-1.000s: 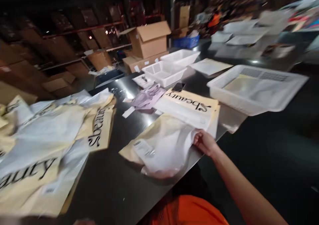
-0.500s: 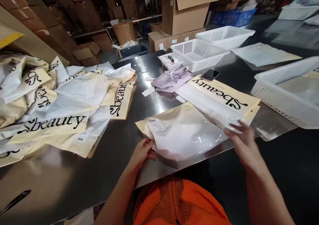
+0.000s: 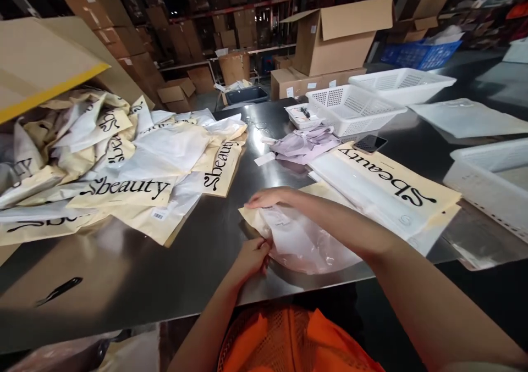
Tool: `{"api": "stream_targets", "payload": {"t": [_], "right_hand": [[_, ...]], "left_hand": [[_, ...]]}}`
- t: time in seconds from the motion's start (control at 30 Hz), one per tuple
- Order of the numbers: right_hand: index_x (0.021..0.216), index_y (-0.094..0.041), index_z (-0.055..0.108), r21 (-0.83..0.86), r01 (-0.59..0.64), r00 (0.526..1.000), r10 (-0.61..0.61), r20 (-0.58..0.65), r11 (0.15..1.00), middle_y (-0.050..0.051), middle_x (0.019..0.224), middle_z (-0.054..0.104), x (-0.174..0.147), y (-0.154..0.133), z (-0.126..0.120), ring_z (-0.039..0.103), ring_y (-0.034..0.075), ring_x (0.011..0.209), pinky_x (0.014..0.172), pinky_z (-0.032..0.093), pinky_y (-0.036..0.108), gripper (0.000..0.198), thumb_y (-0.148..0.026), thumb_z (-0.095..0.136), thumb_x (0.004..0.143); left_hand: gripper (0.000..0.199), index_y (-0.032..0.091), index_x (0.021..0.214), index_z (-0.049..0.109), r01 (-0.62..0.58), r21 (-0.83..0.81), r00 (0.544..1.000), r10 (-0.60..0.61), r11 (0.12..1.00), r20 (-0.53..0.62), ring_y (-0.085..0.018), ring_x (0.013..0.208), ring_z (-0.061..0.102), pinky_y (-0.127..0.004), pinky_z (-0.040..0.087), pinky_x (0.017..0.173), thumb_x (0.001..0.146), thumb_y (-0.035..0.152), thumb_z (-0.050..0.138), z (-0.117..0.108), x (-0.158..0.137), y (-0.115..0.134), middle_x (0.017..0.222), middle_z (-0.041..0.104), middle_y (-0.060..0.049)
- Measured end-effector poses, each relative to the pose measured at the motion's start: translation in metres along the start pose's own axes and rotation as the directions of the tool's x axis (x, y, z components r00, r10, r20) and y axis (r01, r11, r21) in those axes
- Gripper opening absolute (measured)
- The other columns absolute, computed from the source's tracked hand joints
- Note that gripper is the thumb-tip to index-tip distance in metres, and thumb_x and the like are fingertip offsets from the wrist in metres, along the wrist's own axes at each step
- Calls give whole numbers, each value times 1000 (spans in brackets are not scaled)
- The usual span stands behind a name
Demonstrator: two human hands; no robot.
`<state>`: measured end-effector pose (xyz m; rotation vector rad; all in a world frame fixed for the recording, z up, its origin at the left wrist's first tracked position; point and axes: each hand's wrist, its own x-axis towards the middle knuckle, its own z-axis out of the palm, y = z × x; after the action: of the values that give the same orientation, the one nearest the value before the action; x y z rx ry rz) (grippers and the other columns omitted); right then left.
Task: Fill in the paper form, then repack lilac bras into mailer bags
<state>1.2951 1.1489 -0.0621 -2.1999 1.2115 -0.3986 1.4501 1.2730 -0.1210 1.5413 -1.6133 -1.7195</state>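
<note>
A packaging bag (image 3: 297, 243), part clear plastic and part cream, lies at the table's front edge with a white barcode label near its left end. My left hand (image 3: 252, 256) pinches the bag's lower left edge. Across the bag reaches my right arm, and my right hand (image 3: 269, 197) has its fingers closed over the upper left corner; the fingertips are partly hidden. Behind the bag lies a stack of flat cream bags (image 3: 388, 179) printed "Sbeauty". A lilac garment (image 3: 305, 143) with white tags rests beside that stack.
Filled bags (image 3: 165, 152) are heaped at the left. A black cutter-like tool (image 3: 60, 291) lies at the front left. White baskets (image 3: 350, 111) and a phone (image 3: 370, 143) are at the right. A large open carton (image 3: 346, 37) stands behind the dark metal table (image 3: 198, 267).
My right hand has moved left from the right end of the bag to its upper left corner. My left hand keeps hold of the left edge. The view has shifted left.
</note>
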Motion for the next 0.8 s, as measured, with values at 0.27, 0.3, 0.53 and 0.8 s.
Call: {"api": "stream_targets", "payload": {"t": [0.27,0.3,0.53,0.8], "right_hand": [[75,-13,56,61,-129,982,137,-133,990,-8,58,48,32,23,4,42,4,46,49,38,18,35,-33,44,101],[75,-14,56,61,-134,976,142,-163,989,-7,58,47,35,26,5,44,5,49,52,39,19,33,-32,45,100],[111,-16,57,69,-135,922,151,-357,988,8,103,64,20,16,-9,62,21,92,83,49,33,24,-31,54,92],[122,-20,52,-286,-21,913,-98,-397,958,15,124,55,-180,-41,18,50,33,118,94,43,47,46,-42,66,84]], "left_hand": [[55,20,62,52,-115,-15,816,86,993,-572,-14,61,48,-25,37,57,84,70,43,-35,-44,-26,58,50,1],[57,21,60,49,-115,-26,805,78,993,-588,-14,59,47,-25,36,55,83,72,43,-35,-49,-29,56,47,2],[59,21,64,47,-90,-256,847,-61,963,-528,-10,38,45,-22,34,39,74,79,53,-40,-52,-43,50,48,6],[62,19,92,50,196,-563,969,-248,803,-17,-16,52,65,-23,50,44,60,63,79,-33,-66,-39,76,69,-3]]}}
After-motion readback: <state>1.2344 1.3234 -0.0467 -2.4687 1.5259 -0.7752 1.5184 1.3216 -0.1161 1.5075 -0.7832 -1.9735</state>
